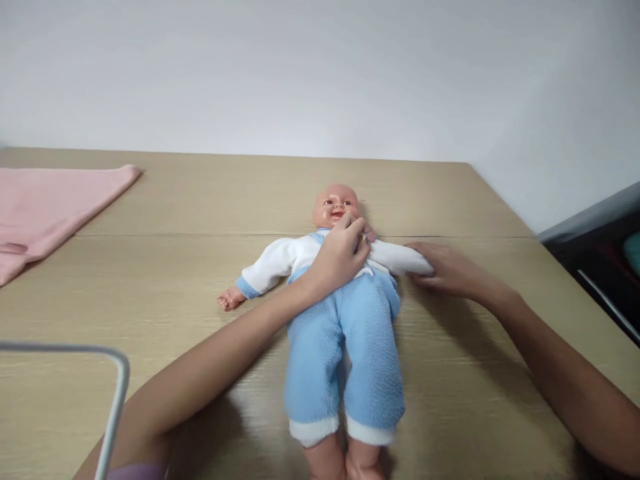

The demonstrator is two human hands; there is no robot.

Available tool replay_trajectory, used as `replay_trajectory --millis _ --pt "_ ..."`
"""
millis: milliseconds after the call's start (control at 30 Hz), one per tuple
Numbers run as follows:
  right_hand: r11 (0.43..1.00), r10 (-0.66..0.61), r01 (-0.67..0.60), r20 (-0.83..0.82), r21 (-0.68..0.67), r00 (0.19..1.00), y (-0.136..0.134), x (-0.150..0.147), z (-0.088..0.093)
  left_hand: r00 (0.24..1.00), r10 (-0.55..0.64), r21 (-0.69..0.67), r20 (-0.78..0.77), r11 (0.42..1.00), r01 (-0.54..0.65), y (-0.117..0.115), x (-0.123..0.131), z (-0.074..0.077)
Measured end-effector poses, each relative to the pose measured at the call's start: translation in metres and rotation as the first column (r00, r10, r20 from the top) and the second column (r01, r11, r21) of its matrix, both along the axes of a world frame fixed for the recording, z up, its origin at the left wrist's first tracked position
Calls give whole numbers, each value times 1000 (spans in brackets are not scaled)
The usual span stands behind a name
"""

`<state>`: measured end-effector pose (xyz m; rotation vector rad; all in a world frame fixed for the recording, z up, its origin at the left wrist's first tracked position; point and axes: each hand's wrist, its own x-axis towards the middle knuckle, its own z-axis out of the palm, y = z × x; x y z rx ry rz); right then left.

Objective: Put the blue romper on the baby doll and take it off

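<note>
A baby doll (336, 203) lies on its back on the table, its head away from me. It wears a white top (303, 253) with blue trim and fluffy blue trousers (320, 347) with white cuffs. My left hand (343, 250) is closed on the top at the chest, just below the doll's chin, hiding part of the collar. On the right, my right hand (443, 270) grips the cuff end of a white sleeve (395, 257), which stretches out sideways. No doll hand shows at that sleeve's end. The doll's other arm rests on the table, its hand (231, 299) bare.
Pink cloth (55, 207) lies on the wooden table (225, 193) at the left. A thin grey metal frame (120, 387) stands in the lower left. The table meets a pale wall (300, 80) at the back, and a dark object (600, 247) is beyond its right edge.
</note>
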<state>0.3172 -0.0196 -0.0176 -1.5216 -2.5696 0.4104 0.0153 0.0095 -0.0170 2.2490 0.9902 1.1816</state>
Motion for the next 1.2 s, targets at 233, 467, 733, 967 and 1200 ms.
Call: replay_trajectory --millis 233,467,733,967,1200 --pt "996 42 -29 -149 85 988 12 37 -20 1000 -13 17 -21 1000 13 4 -1 -3" --pt "932 55 55 -291 357 955 -12 10 -22 997 -4 127 -79 992 14 -4 -1 7" --pt "993 100 -47 -566 106 819 -52 -59 -20 992 -123 116 14 986 120 -11 -14 29" --pt "965 -230 35 -781 -258 581 -36 -58 -42 990 140 74 -20 988 -138 -28 -70 15" --pt "982 -162 38 -713 -187 682 -38 -68 -47 962 232 80 -145 972 -222 -34 -103 -18"
